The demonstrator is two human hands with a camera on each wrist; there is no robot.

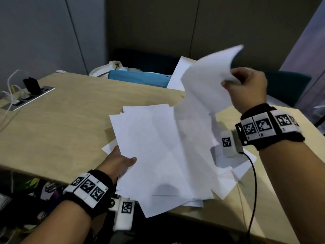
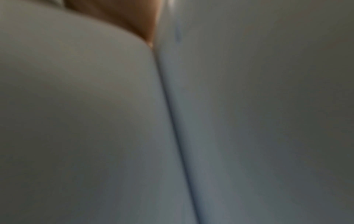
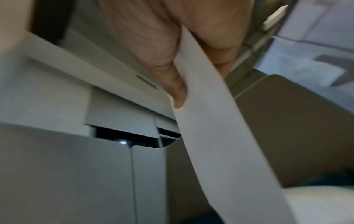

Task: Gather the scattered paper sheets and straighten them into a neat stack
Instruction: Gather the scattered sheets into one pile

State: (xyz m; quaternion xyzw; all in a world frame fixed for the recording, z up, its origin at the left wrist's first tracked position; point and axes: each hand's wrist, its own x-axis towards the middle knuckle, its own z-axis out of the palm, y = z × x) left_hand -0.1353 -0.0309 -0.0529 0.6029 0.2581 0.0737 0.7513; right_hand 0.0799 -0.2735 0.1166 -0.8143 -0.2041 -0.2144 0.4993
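A loose bundle of white paper sheets (image 1: 158, 147) lies fanned over the near edge of the wooden table (image 1: 61, 120). My left hand (image 1: 121, 161) grips its left edge, thumb on top and fingers hidden beneath. In the left wrist view the sheets (image 2: 249, 121) fill the picture up close. My right hand (image 1: 246, 85) is raised over the table and pinches a curled sheet (image 1: 207, 80) between thumb and fingers. The right wrist view shows that sheet (image 3: 220, 136) hanging from the pinch. More sheets (image 1: 233, 175) lie spread under my right wrist.
Another white sheet (image 1: 177, 74) lies at the table's far edge beside a blue box (image 1: 139, 78) and a white bag (image 1: 109, 69). A power socket panel (image 1: 29, 97) with cables sits at the left. Dark chairs stand behind the table.
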